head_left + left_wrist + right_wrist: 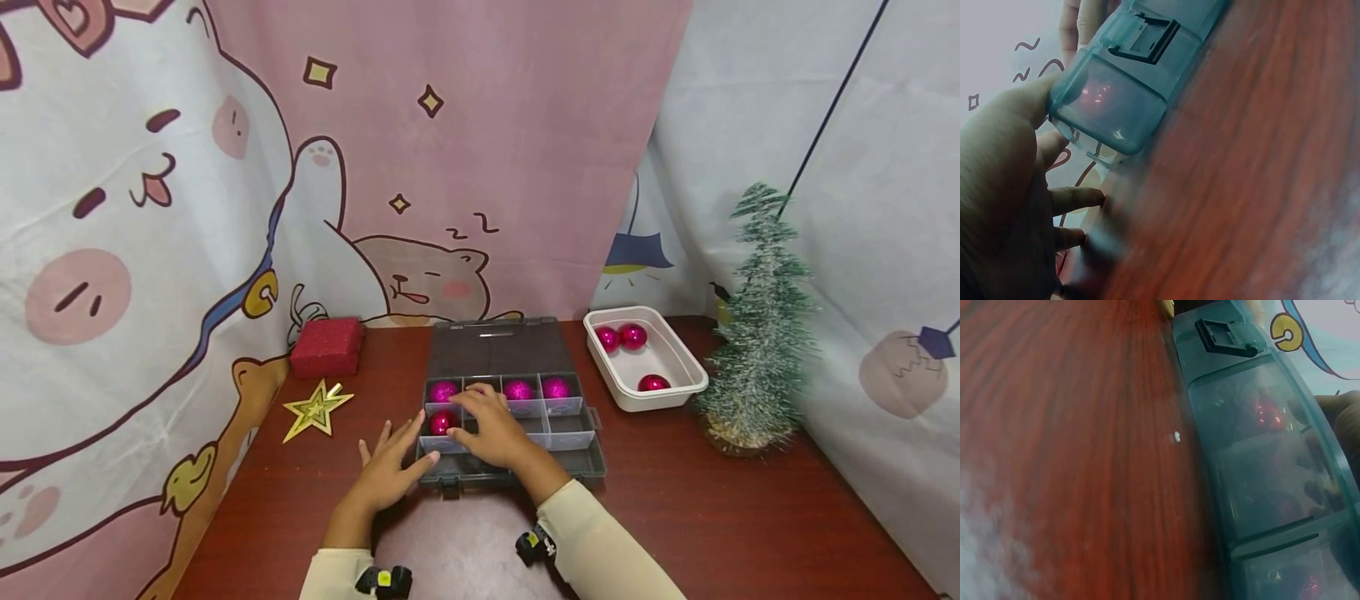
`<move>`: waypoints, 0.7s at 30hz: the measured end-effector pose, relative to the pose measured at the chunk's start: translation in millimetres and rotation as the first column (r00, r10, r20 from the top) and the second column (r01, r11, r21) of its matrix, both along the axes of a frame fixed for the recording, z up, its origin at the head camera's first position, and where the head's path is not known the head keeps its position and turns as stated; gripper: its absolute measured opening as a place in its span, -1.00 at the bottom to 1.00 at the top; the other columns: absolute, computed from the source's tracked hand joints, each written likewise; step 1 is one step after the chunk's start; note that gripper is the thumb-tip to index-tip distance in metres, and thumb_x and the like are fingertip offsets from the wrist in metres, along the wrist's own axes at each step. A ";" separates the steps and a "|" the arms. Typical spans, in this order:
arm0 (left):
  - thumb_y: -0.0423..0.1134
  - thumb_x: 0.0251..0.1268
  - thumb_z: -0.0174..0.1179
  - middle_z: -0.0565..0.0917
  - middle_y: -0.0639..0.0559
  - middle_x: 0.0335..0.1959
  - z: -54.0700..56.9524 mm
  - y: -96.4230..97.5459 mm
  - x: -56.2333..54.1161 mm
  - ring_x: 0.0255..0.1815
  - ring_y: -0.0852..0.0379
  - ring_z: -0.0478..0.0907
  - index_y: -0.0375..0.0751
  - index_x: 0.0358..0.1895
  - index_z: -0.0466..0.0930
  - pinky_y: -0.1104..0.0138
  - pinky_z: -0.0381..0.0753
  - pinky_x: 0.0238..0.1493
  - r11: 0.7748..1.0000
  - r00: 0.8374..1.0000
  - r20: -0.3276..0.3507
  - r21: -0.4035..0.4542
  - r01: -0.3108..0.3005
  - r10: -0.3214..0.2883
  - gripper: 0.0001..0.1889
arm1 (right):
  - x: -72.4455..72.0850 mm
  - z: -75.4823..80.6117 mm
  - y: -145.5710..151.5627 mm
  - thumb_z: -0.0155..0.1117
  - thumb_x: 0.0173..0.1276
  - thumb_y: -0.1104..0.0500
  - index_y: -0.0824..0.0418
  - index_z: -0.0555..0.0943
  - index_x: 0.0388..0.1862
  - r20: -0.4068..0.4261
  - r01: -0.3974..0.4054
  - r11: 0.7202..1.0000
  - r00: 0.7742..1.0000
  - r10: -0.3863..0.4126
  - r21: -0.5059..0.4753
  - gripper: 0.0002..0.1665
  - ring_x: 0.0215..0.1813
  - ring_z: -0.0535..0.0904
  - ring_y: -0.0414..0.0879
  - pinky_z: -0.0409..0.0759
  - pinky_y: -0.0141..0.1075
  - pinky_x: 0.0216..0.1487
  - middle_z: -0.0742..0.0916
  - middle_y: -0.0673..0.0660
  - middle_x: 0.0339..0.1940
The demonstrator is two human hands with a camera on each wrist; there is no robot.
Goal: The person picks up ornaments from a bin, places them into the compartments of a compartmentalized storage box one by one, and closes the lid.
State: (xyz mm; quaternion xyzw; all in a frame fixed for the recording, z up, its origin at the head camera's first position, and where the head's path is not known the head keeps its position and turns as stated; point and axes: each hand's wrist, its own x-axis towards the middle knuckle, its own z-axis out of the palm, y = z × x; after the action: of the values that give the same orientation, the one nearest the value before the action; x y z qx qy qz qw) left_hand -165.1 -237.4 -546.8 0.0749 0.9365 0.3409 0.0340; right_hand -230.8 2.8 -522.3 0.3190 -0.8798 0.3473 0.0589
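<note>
A grey translucent divided box (517, 463) lies on the table with its lid (498, 352) laid back. Glittery magenta balls (556, 387) sit in its back row. A shiny red ball (441, 423) occupies the left compartment of the row in front. My right hand (491, 427) is over the box just right of this ball, fingers loosely bent, thumb tip close to the ball; contact cannot be told. It hides part of the compartments below. At the box's front left corner, my left hand (390, 471) has its fingers spread, touching the box side (1107, 103).
A white tub (678, 390) at the right holds shiny red balls (653, 382). Right of it stands a small frosted Christmas tree (757, 350). A gold star (318, 410) and a red glittery block (326, 347) lie at the left. A printed curtain (525, 167) hangs behind.
</note>
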 end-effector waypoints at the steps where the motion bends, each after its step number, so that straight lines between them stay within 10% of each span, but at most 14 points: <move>1: 0.35 0.52 0.18 0.28 -0.20 0.77 -0.1 -0.1 -0.2 0.81 -0.60 -0.19 0.27 0.81 0.06 -0.65 -0.64 0.51 1.000 1.000 -0.001 -0.001 -0.001 0.001 -0.10 | -0.1 0.1 0.0 0.54 0.46 0.03 0.18 0.64 0.46 0.002 0.000 1.000 1.000 0.000 -0.004 -0.35 0.61 0.40 0.21 0.33 0.32 0.57 0.72 0.22 0.45; 21: 0.37 0.51 0.17 0.28 -0.19 0.77 1.5 0.9 1.2 0.82 -0.58 -0.19 0.28 0.80 0.06 -0.65 -0.64 0.52 1.000 1.000 0.004 -0.005 -0.009 0.009 -0.09 | -1.8 5.2 6.7 0.53 0.44 0.24 0.34 0.73 0.26 -0.098 -0.048 0.972 0.995 0.025 -0.232 -0.55 0.42 0.62 0.18 0.63 0.20 0.44 0.76 0.27 0.29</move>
State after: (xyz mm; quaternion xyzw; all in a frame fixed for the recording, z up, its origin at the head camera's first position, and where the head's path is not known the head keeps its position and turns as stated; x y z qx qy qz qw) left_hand -163.9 -236.6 -545.3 0.0699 0.9376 0.3390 0.0346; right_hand -232.7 9.5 -517.0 0.3420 -0.8230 0.4342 0.1312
